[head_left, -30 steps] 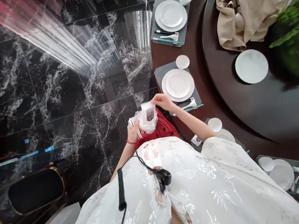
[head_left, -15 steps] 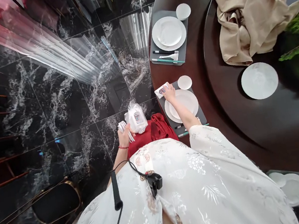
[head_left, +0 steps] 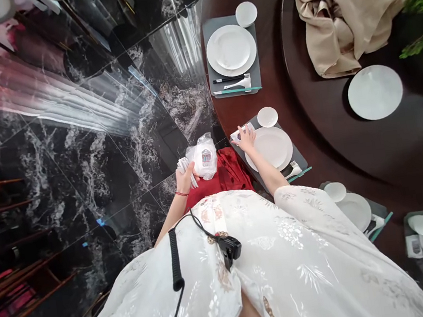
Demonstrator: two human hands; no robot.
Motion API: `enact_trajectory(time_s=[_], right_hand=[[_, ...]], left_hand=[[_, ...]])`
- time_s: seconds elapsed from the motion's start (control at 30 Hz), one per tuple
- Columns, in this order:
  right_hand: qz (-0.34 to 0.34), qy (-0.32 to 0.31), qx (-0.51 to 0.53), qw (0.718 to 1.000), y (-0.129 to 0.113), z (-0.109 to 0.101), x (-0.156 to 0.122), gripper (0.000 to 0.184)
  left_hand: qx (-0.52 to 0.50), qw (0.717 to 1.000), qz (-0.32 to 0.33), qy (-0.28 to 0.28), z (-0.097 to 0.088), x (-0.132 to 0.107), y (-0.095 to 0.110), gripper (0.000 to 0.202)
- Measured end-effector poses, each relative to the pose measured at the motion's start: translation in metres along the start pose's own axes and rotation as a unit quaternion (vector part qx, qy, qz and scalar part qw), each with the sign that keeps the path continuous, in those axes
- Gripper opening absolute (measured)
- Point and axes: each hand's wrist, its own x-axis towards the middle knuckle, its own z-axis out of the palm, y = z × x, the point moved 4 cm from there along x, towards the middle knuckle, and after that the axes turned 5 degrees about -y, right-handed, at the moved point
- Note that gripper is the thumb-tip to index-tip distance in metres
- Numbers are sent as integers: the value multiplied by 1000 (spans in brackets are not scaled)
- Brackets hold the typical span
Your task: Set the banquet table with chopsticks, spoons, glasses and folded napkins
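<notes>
My left hand (head_left: 184, 182), with a red string at the wrist, is closed around several thin white packets (head_left: 184, 165), probably tissue packs. Beside its fingertips is a clear plastic bag (head_left: 204, 158) with a white printed pack inside; I cannot tell whether the hand also grips it. My right hand (head_left: 247, 139) reaches over the table with fingers spread on a white printed packet (head_left: 236, 136). That packet lies at the left end of a grey placemat (head_left: 257, 121), beside stacked white plates (head_left: 272, 149) and a small bowl (head_left: 267, 117). The fingers partly cover the packet.
Another setting has plates (head_left: 231, 49), a bowl (head_left: 246, 14), a white spoon (head_left: 239, 83) and chopsticks. On the raised round centre lie a beige cloth (head_left: 348, 15) and a white plate (head_left: 375, 92). Red cloth (head_left: 232, 169) hangs at the table edge. More settings stand at right.
My right hand has gone from holding the packet at the table edge to resting spread over it on the placemat. My left hand still holds its packets. The view has shifted.
</notes>
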Motion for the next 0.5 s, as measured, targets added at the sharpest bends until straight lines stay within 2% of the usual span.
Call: enact_trajectory(time_s=[0.07, 0.1, 0.13, 0.17, 0.2, 0.27, 0.3, 0.33, 0.4, 0.5], right_hand=[[-13, 94, 76, 993, -4, -30, -35, 56], [-44, 141, 113, 983, -11, -44, -54, 46], [-93, 170, 142, 971, -22, -56, -72, 38], [-157, 170, 158, 960, -37, -64, -88, 31], [-230, 136, 157, 951, -55, -68, -102, 26], [-359, 0, 104, 928, -95, -65, -123, 20], [-389, -72, 63, 916, -112, -61, -128, 18], [-394, -131, 25, 909, -125, -57, -131, 19], [-357, -198, -23, 913, -140, -53, -129, 21], [-316, -223, -2, 922, -143, -56, -127, 21]], left_hand=[[24, 999, 16, -39, 20, -6, 6, 49], [37, 997, 21, -59, 30, -8, 7, 50], [51, 995, 25, -78, 38, -8, 9, 50], [65, 993, 29, -98, 45, -6, 10, 51], [80, 989, 32, -119, 50, -3, 11, 51], [111, 980, 37, -163, 59, 4, 15, 50], [126, 974, 38, -186, 62, 8, 17, 49], [140, 967, 38, -207, 64, 11, 19, 47], [159, 957, 31, -242, 67, 15, 22, 45], [163, 948, 25, -272, 70, 19, 25, 48]])
